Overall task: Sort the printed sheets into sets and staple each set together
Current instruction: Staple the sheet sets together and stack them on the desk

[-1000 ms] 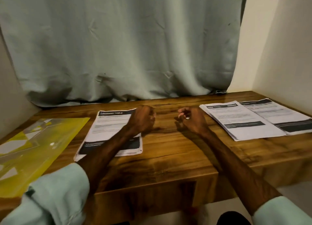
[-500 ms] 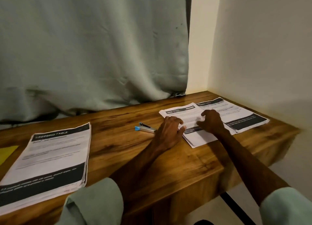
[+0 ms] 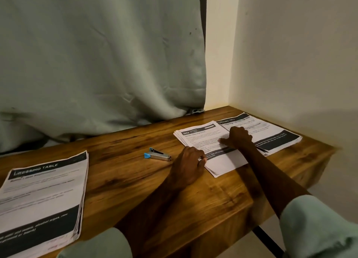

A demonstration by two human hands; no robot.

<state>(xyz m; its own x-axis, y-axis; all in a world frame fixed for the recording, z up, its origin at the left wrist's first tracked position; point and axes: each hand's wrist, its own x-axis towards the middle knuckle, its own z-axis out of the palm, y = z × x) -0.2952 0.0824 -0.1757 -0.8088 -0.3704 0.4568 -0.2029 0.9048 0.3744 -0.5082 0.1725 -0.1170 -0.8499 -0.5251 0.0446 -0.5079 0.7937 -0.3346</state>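
Note:
Three stacks of printed sheets lie on the wooden table (image 3: 135, 182). One "Dressing Table" stack (image 3: 44, 195) is at the near left. A "2652" stack (image 3: 199, 136) lies right of centre, and another stack (image 3: 275, 134) overlaps it in the far right corner. A blue and silver stapler (image 3: 157, 154) lies just left of the "2652" stack. My left hand (image 3: 188, 165) is at that stack's left edge, fingers curled and thumb on the paper's edge. My right hand (image 3: 237, 137) rests on top of the same stack, thumb stretched to the left.
A pale green curtain (image 3: 96, 64) hangs behind the table down to its back edge. Cream walls (image 3: 290, 64) close off the right corner. The table's front edge runs diagonally, with a black leg (image 3: 267, 240) below at the right.
The view turned right, away from the yellow folder. Both hands went from the table's middle to the "2652" stack. Since half a second ago they have barely moved.

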